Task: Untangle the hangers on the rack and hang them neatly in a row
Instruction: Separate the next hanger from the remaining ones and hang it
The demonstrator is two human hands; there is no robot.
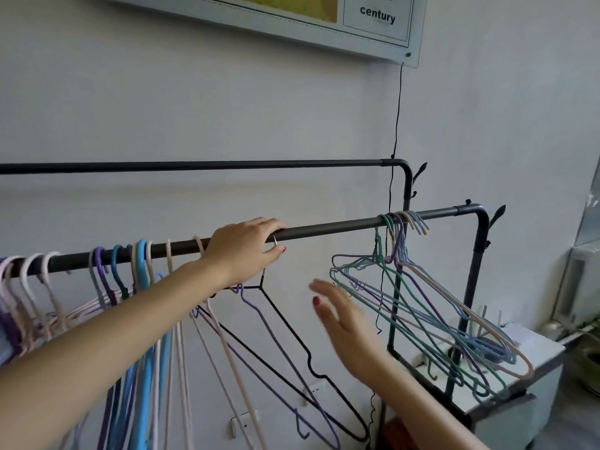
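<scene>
A dark rack bar [331,227] runs across the view. My left hand [246,248] grips the metal hook of a black wire hanger [292,336] at the bar's middle. A purple hanger [276,336] and a beige hanger [224,345] hang tangled below that hand. Several pink, purple and blue hangers [136,274] hang in a row on the left part of the bar. A tangled bunch of green, blue, purple and beige hangers [422,306] hangs near the right end. My right hand [344,323] is open in the gap, just left of that bunch, touching nothing.
A second, higher rack bar [227,164] runs behind, close to the wall. A thin black cable [397,108] drops from a framed board [324,24] on the wall. A white cabinet [506,394] stands at the lower right behind the rack's post.
</scene>
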